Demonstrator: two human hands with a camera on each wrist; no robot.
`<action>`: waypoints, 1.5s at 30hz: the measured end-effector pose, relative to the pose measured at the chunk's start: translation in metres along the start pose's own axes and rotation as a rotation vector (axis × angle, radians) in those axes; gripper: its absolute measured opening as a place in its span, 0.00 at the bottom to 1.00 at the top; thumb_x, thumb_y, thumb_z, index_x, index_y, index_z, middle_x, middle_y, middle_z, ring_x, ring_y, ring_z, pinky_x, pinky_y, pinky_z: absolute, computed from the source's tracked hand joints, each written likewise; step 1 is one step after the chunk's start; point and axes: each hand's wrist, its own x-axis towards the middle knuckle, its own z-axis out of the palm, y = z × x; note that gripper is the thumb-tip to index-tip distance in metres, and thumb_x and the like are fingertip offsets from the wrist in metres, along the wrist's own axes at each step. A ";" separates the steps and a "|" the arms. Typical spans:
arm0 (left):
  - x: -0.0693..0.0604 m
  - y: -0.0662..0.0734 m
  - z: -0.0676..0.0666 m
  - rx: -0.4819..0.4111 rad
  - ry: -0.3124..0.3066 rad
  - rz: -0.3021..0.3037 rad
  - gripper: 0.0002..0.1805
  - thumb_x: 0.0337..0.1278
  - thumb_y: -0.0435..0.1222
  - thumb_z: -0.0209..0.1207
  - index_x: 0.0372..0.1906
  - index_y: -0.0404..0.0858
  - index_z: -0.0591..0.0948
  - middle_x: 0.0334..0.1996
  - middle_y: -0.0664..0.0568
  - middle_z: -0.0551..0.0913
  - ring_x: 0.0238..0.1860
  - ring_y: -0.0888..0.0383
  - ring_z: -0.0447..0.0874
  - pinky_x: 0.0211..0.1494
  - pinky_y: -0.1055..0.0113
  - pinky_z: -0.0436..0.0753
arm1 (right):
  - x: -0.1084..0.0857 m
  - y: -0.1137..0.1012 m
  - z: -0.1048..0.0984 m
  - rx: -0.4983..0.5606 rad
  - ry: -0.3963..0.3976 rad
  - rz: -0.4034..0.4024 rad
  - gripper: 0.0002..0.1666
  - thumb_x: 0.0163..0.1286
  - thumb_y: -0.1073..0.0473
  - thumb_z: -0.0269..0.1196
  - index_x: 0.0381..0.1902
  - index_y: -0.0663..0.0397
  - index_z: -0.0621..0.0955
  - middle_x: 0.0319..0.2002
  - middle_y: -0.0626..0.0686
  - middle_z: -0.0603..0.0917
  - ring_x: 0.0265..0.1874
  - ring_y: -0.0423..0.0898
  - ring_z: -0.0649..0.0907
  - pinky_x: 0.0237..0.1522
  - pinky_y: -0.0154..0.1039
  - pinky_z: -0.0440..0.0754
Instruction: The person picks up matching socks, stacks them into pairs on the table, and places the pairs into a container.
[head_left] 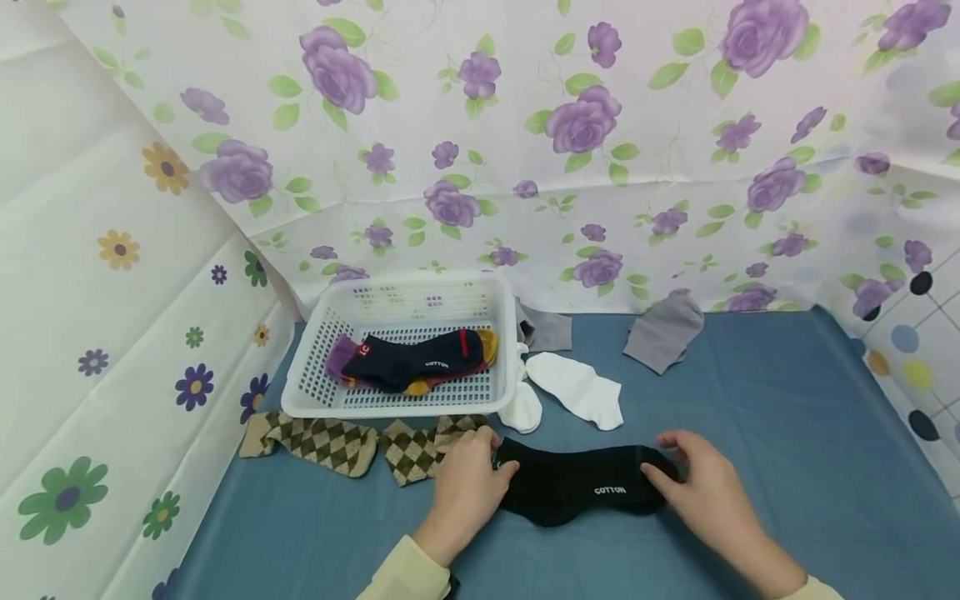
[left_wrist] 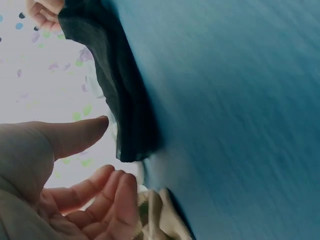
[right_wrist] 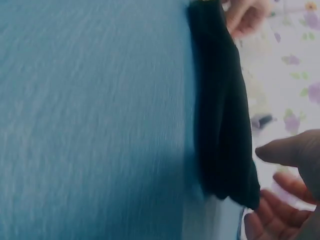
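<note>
A black sock (head_left: 577,483) with white COTTON lettering lies lengthwise across the blue cloth. Whether it is one sock or a stacked pair, I cannot tell. My left hand (head_left: 468,483) is at its left end, thumb and fingers apart; in the left wrist view the sock's end (left_wrist: 132,145) lies just beyond them. My right hand (head_left: 708,492) is at the other end, with its thumb over the sock and fingers by the far edge. From the right wrist, the thumb and fingers are parted beside the sock (right_wrist: 225,125), fingertips at its end.
A white plastic basket (head_left: 315,400) holds a navy sock (head_left: 412,357) over purple and yellow ones. Argyle socks (head_left: 322,442) lie before it. White socks (head_left: 581,390) and grey socks (head_left: 663,333) lie to its right. Floral sheets (head_left: 450,125) stand behind and at the sides.
</note>
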 end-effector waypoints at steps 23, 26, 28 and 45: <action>-0.001 0.010 0.002 0.082 -0.240 0.243 0.28 0.38 0.44 0.73 0.50 0.46 0.76 0.38 0.54 0.76 0.38 0.59 0.73 0.39 0.64 0.75 | -0.010 -0.001 0.020 -0.135 -0.140 -0.322 0.22 0.52 0.43 0.70 0.45 0.37 0.81 0.49 0.39 0.77 0.52 0.41 0.74 0.49 0.42 0.78; 0.002 0.008 0.003 0.072 -0.258 0.234 0.28 0.37 0.41 0.74 0.48 0.44 0.77 0.39 0.53 0.77 0.39 0.58 0.73 0.42 0.63 0.76 | -0.010 0.002 0.021 -0.137 -0.150 -0.312 0.24 0.52 0.43 0.70 0.47 0.39 0.81 0.50 0.41 0.76 0.53 0.42 0.73 0.50 0.44 0.77; 0.003 0.007 0.003 0.066 -0.272 0.222 0.27 0.36 0.41 0.75 0.47 0.44 0.78 0.40 0.52 0.76 0.41 0.56 0.74 0.44 0.62 0.77 | -0.010 0.005 0.022 -0.132 -0.156 -0.310 0.25 0.52 0.43 0.70 0.48 0.39 0.81 0.50 0.42 0.76 0.53 0.43 0.73 0.51 0.45 0.77; 0.008 0.006 -0.003 -0.015 -0.142 0.073 0.21 0.47 0.47 0.68 0.44 0.41 0.79 0.36 0.50 0.76 0.31 0.59 0.75 0.31 0.64 0.75 | 0.008 -0.002 0.002 -0.007 -0.099 -0.165 0.19 0.50 0.49 0.73 0.41 0.42 0.82 0.41 0.43 0.81 0.38 0.41 0.79 0.37 0.42 0.79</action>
